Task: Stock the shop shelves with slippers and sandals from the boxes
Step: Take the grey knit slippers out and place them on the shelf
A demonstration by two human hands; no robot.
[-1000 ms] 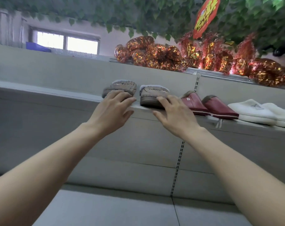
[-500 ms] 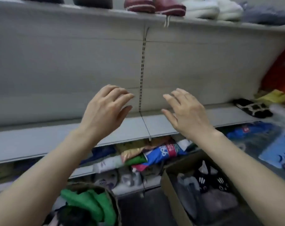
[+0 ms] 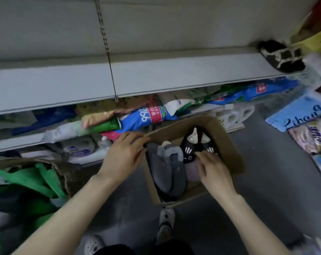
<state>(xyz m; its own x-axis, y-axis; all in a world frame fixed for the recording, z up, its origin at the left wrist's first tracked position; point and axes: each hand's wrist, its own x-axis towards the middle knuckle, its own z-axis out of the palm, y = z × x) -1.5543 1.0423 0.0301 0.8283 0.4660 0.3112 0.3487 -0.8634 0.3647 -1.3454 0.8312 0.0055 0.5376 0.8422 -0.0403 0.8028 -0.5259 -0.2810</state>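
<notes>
Left hand (image 3: 122, 159) and right hand (image 3: 214, 173) lowered to box (image 3: 227, 144).

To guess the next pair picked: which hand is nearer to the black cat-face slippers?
Right. The right hand has its fingers at the black cat-face slippers; the left hand is beyond the grey slippers, at the left rim of the cardboard box.

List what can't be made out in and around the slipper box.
Head view:
- Cardboard box bottom: hidden under grey slippers and black cat slippers.
- Pink item: mostly covered by right hand.
- Right hand's grip: motion-blurred.
- Second box at left: cut by frame edge.
</notes>
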